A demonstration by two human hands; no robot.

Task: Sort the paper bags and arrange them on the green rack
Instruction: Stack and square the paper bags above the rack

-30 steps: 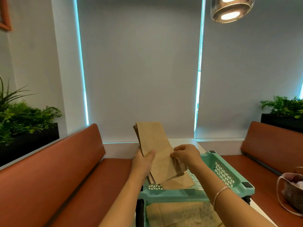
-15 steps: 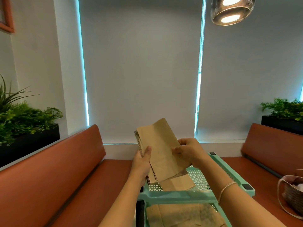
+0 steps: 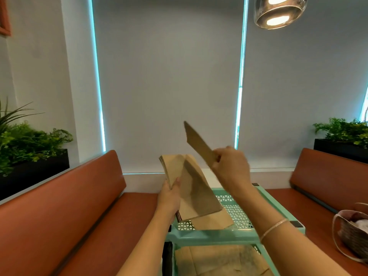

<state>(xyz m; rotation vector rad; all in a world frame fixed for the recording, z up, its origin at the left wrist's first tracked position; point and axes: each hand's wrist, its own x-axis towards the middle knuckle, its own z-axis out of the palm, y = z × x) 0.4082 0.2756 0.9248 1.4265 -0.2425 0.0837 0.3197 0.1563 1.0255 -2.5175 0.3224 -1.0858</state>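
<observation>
Left hand (image 3: 169,198) at six o'clock of the view, fingers (image 3: 176,181) curled round the lower left edge of a stack of paper bags (image 3: 191,188), held tilted above the top tier of the green rack (image 3: 235,214). Right hand (image 3: 231,166) at three o'clock of the stack, raised, fingers clamped on a single paper bag (image 3: 199,144) lifted clear and pointing toward eleven o'clock. One flat bag (image 3: 213,221) lying on the top tier, just under the stack. More flat bags (image 3: 219,259) on the lower tier at six o'clock. Thin bracelet (image 3: 273,229) on the right wrist. Woven basket (image 3: 354,234) on the orange seat (image 3: 322,208) at four o'clock. Planter (image 3: 29,148) at nine o'clock, pendant lamp (image 3: 278,12) at one o'clock.
</observation>
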